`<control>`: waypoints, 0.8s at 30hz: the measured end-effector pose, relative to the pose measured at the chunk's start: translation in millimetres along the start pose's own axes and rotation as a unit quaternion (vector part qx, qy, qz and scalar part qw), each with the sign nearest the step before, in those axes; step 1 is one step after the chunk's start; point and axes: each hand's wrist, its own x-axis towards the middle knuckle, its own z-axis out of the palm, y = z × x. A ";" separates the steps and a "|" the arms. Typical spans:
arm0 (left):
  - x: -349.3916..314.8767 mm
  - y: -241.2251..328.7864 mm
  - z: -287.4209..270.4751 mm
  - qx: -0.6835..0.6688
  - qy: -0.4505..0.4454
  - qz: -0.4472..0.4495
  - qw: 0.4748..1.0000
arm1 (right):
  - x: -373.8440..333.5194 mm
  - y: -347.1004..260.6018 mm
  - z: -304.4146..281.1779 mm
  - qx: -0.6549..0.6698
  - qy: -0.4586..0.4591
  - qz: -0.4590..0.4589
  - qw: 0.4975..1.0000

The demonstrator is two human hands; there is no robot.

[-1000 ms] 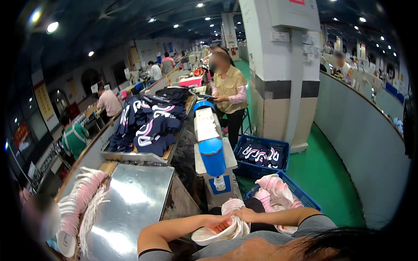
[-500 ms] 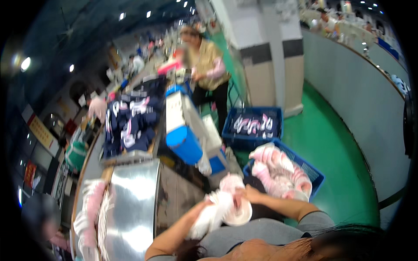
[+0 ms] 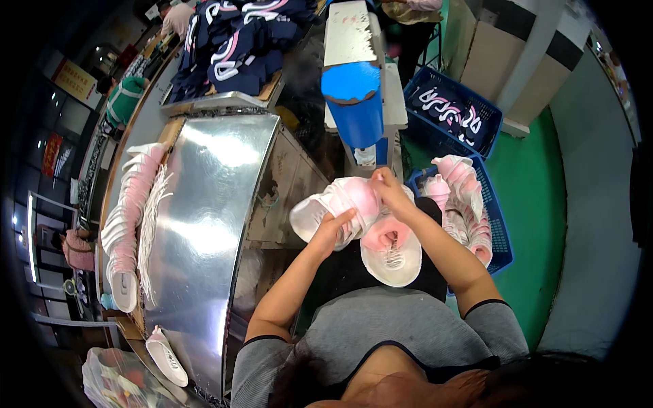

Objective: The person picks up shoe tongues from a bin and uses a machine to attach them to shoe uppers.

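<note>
My left hand (image 3: pixel 332 232) grips a nested bundle of white and pink shoe uppers (image 3: pixel 350 197) from its near side, thumb on top. The bundle's rounded white end points left. At its pink right end, the closed fingers of my right hand (image 3: pixel 390 192) pinch the edge; the fingertips are partly hidden. Another white and pink shoe upper (image 3: pixel 392 262), with laces in it, rests on my lap under my right forearm. Just beyond my hands stands a machine with a blue rounded head (image 3: pixel 354 102).
Left is a shiny metal tabletop (image 3: pixel 204 183), with a long row of nested uppers (image 3: pixel 132 217), white laces (image 3: pixel 151 238) and a single upper (image 3: pixel 166 357) along its edge. Blue baskets (image 3: pixel 500 224) stand right. Navy pieces (image 3: pixel 245 54) pile up beyond. A person sits past the machine.
The view has tipped down, bringing the hands and machine closer to mid-picture. The bundle in my hands now lies more crosswise, and an upper shows separately on my lap.
</note>
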 end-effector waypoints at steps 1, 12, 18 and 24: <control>-1.8 -0.4 -4.0 0.044 -0.001 -0.024 0.999 | 2.1 0.5 -5.5 0.051 -0.020 0.082 0.995; -1.6 32.7 -46.3 -0.029 0.096 0.070 0.992 | 9.3 35.9 -20.0 0.133 0.113 0.073 0.982; 23.1 59.7 -15.3 0.166 0.112 0.103 0.974 | 0.3 -30.7 38.8 -0.131 -0.014 -0.040 0.990; 70.0 51.1 -7.7 0.143 0.027 0.072 0.987 | 21.4 7.8 4.2 0.078 0.031 0.008 0.996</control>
